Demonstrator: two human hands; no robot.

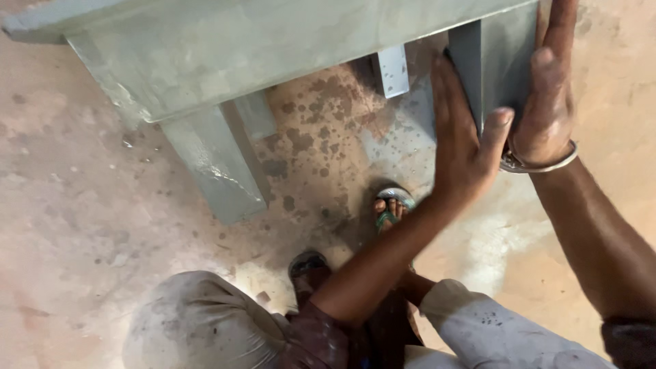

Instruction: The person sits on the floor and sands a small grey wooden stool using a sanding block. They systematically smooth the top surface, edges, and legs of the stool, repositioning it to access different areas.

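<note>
1. The hands both rest on one leg of a grey-painted metal table [273, 48]. The left hand [465, 140] lies flat with fingers stretched along the inner face of the grey metal table leg [495, 61], thumb hooked round its lower edge. The right hand [550, 109] presses open-palmed against the outer face of the same leg, fingers pointing up; neither hand is clenched, and together they clasp the leg between them.
2. At the far left, the bare concrete floor [75, 205] is pale, dusty and blotched with faint grey stains.
3. The table's long flat side fills the upper part of the view, running from the upper left corner to the leg at the right.
4. Beneath it, left of centre, a second slanted grey leg [215, 164] stands on the floor, its lower face glossy.
5. Behind, a small pale grey bracket [393, 68] hangs under the table.
6. The floor under the table is darker, speckled with brown spots.
7. Lower centre, a foot in a green-strapped sandal [391, 208] stands on the floor, and another dark sandal [307, 263] sits just nearer.
8. Dusty pale trousers [205, 321] cover the knees at the bottom.
9. A silver metal bangle [540, 164] circles the right wrist.
</note>
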